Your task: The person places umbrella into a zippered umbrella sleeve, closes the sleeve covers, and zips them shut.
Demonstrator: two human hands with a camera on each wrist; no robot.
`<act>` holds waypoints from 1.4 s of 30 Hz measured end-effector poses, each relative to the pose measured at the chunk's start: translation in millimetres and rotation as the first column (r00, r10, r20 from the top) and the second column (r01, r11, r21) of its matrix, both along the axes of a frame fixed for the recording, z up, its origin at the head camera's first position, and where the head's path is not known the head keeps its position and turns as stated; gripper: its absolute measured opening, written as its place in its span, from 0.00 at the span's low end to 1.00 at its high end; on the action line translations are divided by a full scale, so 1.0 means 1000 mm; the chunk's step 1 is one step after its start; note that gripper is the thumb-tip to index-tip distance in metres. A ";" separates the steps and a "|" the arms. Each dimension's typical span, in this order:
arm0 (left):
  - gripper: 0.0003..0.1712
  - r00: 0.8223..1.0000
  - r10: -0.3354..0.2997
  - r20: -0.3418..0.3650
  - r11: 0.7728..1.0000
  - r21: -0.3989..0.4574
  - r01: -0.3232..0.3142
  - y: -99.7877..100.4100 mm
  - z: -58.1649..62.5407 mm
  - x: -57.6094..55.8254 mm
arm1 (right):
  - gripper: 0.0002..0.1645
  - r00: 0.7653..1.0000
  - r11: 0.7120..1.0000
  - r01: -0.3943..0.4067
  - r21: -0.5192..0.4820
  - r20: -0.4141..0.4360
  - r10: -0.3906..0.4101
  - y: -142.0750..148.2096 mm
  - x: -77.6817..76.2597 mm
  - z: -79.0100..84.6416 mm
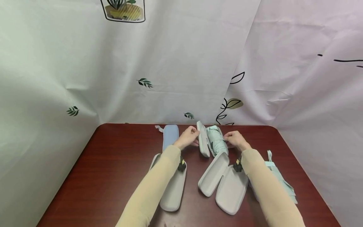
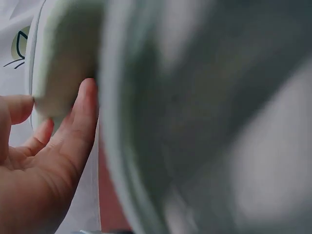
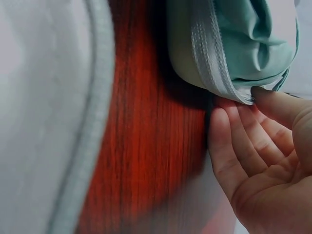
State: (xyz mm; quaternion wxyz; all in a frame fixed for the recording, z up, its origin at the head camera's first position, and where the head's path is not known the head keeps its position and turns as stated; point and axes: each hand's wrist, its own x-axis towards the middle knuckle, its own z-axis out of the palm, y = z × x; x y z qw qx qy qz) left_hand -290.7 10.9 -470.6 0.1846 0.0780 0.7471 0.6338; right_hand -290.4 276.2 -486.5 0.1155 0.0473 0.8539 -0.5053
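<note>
Near the back of the table stands an open zippered case, its pale lid (image 1: 203, 143) raised on the left. A rolled mint-green fabric bundle (image 1: 216, 140), which looks like a folded umbrella, lies in its other half. My left hand (image 1: 188, 136) holds the lid's outer edge, thumb and fingers on either side in the left wrist view. With thumb on the rim and fingers below, my right hand (image 1: 236, 140) pinches the end of the case (image 3: 183, 58) in the right wrist view. The mint fabric (image 3: 258, 44) shows just inside its zipper.
Two more cases lie open: a pale one (image 1: 173, 192) under my left forearm, and another (image 1: 232, 192) between my arms. A blue flat case (image 1: 170, 136) with a strap is at the back. Mint fabric (image 1: 279, 178) with a loop lies right. A white curtain (image 1: 181, 63) hangs behind.
</note>
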 end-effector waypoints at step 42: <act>0.35 0.983 -0.114 -0.143 0.951 -0.302 0.066 0.038 0.001 0.011 | 0.10 0.996 1.000 0.018 0.002 0.084 -0.018 -0.010 0.001 0.005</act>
